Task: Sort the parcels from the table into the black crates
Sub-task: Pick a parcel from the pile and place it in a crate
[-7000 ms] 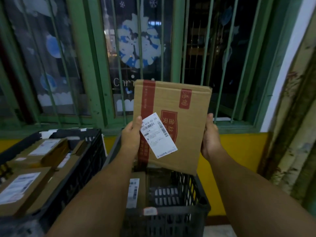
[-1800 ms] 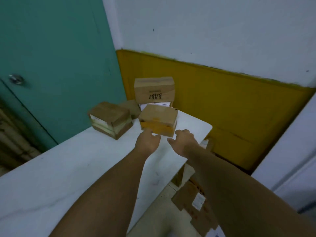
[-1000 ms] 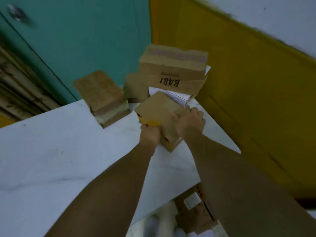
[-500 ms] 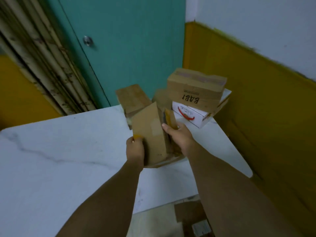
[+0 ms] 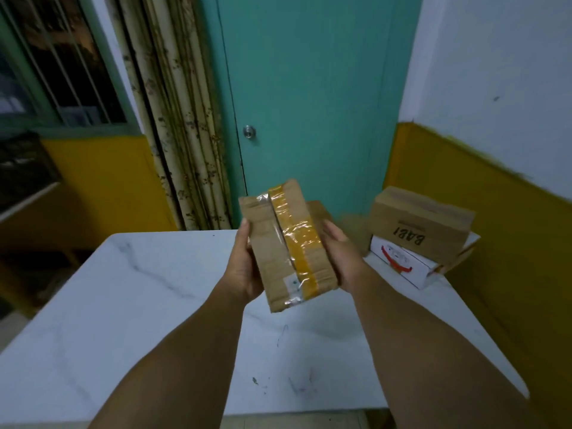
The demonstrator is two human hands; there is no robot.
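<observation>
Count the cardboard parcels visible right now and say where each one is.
4. A brown cardboard parcel with yellow tape held up by both hands; a brown one partly hidden behind it; a brown "BABI" box atop a white box. Others may be hidden.

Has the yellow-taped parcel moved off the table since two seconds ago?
Yes. The yellow-taped parcel is lifted clear of the table, away from the BABI box, held in both hands.

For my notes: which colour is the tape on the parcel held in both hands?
Yellow-orange tape under clear film, on the brown parcel; head view.
</observation>
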